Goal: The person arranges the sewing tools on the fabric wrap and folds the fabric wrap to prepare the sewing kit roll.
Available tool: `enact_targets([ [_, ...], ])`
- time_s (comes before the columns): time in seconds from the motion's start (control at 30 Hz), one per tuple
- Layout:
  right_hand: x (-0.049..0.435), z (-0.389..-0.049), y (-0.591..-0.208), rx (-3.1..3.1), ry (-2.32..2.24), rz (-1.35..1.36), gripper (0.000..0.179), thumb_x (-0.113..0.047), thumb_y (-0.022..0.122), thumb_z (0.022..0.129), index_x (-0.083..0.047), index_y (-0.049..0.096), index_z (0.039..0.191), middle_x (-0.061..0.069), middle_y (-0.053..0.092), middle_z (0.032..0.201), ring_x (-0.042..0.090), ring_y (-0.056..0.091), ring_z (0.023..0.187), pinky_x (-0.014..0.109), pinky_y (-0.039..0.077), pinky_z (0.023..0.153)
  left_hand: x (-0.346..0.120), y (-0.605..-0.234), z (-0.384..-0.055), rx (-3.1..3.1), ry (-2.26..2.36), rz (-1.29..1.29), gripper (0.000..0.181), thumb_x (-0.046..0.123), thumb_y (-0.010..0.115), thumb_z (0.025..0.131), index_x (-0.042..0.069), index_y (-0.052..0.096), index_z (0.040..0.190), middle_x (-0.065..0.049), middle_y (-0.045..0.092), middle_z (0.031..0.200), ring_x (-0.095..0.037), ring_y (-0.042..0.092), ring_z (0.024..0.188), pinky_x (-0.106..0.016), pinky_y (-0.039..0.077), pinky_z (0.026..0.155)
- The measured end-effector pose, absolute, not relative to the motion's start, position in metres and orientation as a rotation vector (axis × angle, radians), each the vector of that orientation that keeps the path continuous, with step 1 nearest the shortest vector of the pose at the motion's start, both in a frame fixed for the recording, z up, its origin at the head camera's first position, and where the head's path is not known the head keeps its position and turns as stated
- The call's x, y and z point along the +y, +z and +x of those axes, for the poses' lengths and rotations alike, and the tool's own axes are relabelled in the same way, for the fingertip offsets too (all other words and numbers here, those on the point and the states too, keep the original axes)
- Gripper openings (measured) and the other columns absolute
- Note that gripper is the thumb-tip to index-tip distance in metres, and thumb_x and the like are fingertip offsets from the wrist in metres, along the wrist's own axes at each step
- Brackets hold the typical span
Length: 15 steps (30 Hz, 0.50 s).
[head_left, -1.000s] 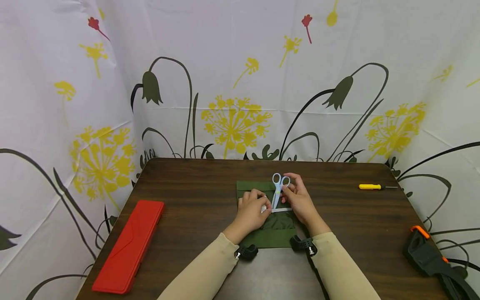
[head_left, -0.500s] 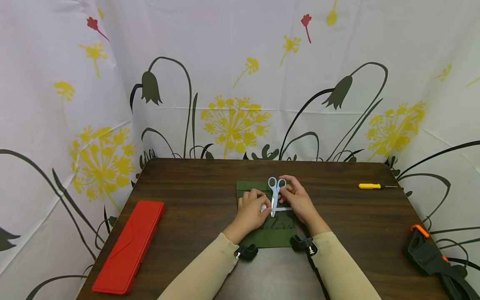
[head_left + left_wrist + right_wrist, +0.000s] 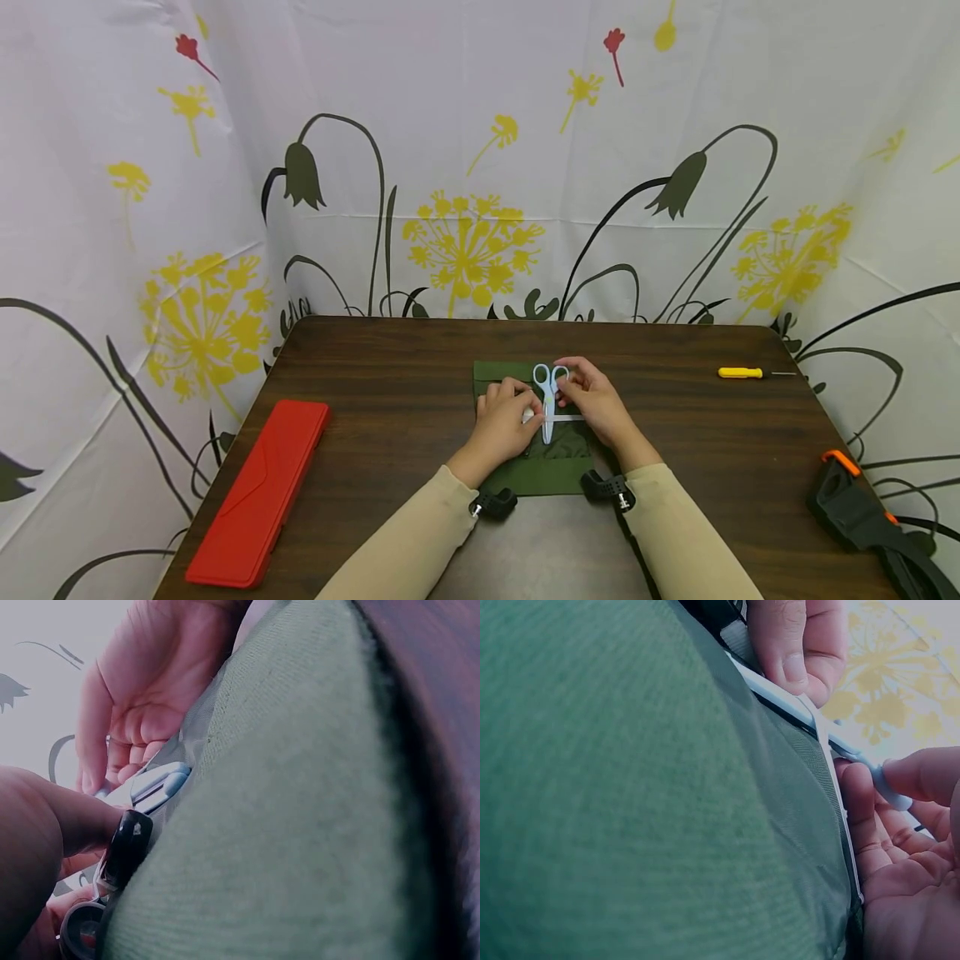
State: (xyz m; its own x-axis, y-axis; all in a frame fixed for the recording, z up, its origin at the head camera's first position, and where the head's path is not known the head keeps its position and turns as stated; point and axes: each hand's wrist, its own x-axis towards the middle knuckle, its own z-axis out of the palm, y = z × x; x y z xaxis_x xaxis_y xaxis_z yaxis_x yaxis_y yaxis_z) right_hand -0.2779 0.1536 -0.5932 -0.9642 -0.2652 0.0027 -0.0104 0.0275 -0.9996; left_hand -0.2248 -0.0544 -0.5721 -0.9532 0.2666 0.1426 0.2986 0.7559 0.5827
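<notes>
A pair of light blue scissors (image 3: pixel 549 407) points toward the person over an opened green fabric pouch (image 3: pixel 536 480). My right hand (image 3: pixel 602 408) pinches one of the scissors' finger loops, with the thumb (image 3: pixel 922 774) on it. Across the pouch runs a white elastic band (image 3: pixel 573 417); in the right wrist view the band (image 3: pixel 835 776) passes over the scissors' blades. My left hand (image 3: pixel 498 427) pinches at the band beside the blades. Its fingers cover part of the pouch. Near them, the left wrist view shows a small black object (image 3: pixel 127 844) whose kind is unclear.
On the left of the wooden table (image 3: pixel 390 367) lies a long red case (image 3: pixel 258 493). A yellow-handled screwdriver (image 3: pixel 741 373) is at the back right. A black and orange strap-like device (image 3: pixel 847 508) sits at the right edge. A grey mat (image 3: pixel 532 550) lies in front of the pouch.
My right hand has moved the scissors toward the person and slightly left, so more of the blades reaches past the white band. The left hand has stayed in place.
</notes>
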Motion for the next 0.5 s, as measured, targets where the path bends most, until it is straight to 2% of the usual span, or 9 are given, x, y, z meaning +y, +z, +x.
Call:
enact_targets([
  [0.23, 0.1542, -0.2777, -0.5915, 2.153, -2.004, -0.296, 0.034, -0.008, 0.066, 0.109, 0.000, 0.062, 0.142, 0.009, 0.063, 0.103, 0.013, 0.067, 0.086, 0.025, 0.063, 0.079, -0.0533, -0.5694, -0.2274, -2.926, -0.981, -0.456, 0.012, 0.031, 0.076, 0.103, 0.026, 0.072, 0.093, -0.007, 0.060, 0.142, -0.033, 0.048, 0.127, -0.048, 0.036, 0.097],
  [0.5, 0.1529, -0.2757, -0.5906, 2.154, -1.955, -0.308, 0.037, -0.003, 0.067, 0.106, 0.005, 0.062, 0.142, 0.020, 0.065, 0.118, 0.012, 0.065, 0.090, 0.023, 0.062, 0.080, -0.0539, -0.5709, -0.2268, -2.936, -0.962, -0.434, 0.013, 0.032, 0.076, 0.103, 0.028, 0.071, 0.091, -0.006, 0.059, 0.141, -0.032, 0.048, 0.127, -0.047, 0.036, 0.096],
])
